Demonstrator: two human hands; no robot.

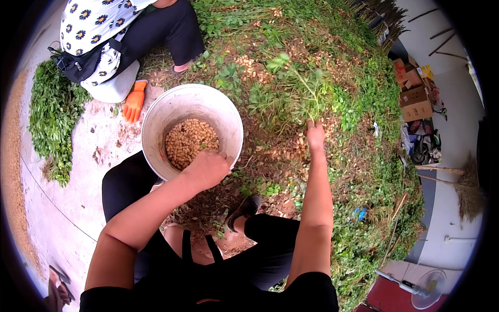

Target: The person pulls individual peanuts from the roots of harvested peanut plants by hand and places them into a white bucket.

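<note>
A white plastic bucket (pixel 232 113) stands between my knees and the other person, with unshelled peanuts (pixel 191 142) covering its bottom. My left hand (pixel 209 165) rests at the bucket's near right rim, its fingers curled over the edge; whether it grips the rim or something small cannot be told. Out to the right, my right hand (pixel 315 134) has its fingers closed on the stems of a green peanut plant (pixel 308 87), whose leaves point away from me. Around that hand lie more plants and loose peanuts (pixel 251 68).
A co-worker (pixel 156 35) sits at the upper left beside an orange glove (pixel 134 102). Bundled plants (pixel 56 113) lie farther left. A large heap of plants (pixel 374 163) fills the right. Cardboard boxes (pixel 416 103) and an electric fan (pixel 429 288) stand beyond it.
</note>
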